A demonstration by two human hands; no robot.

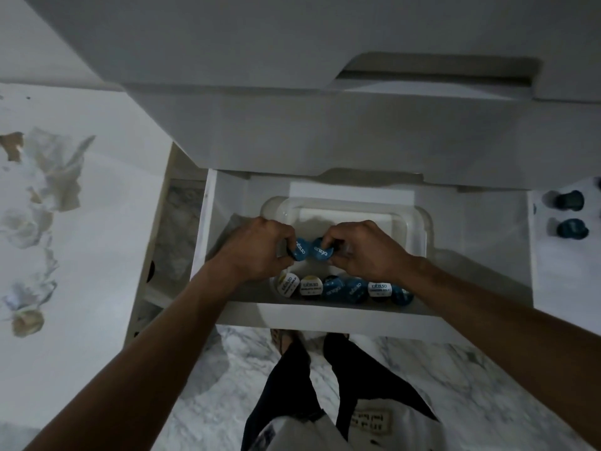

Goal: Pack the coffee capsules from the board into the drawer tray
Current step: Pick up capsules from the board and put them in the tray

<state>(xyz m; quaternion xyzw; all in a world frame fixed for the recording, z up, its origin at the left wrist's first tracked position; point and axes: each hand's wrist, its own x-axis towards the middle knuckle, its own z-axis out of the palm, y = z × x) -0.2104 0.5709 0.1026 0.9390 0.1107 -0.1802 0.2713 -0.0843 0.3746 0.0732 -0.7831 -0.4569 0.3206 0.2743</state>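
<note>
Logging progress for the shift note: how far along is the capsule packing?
Partly done. A row of capsules already sits along the near edge of the clear tray in the open drawer. In hand: the left hand and right hand each hold a blue capsule over the tray. Left: at least two dark capsules on the surface to the right.

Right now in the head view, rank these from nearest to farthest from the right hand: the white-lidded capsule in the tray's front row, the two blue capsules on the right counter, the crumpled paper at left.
1. White-lidded capsule, just below the right hand.
2. Two blue capsules, right counter.
3. Crumpled paper, far left.
</note>
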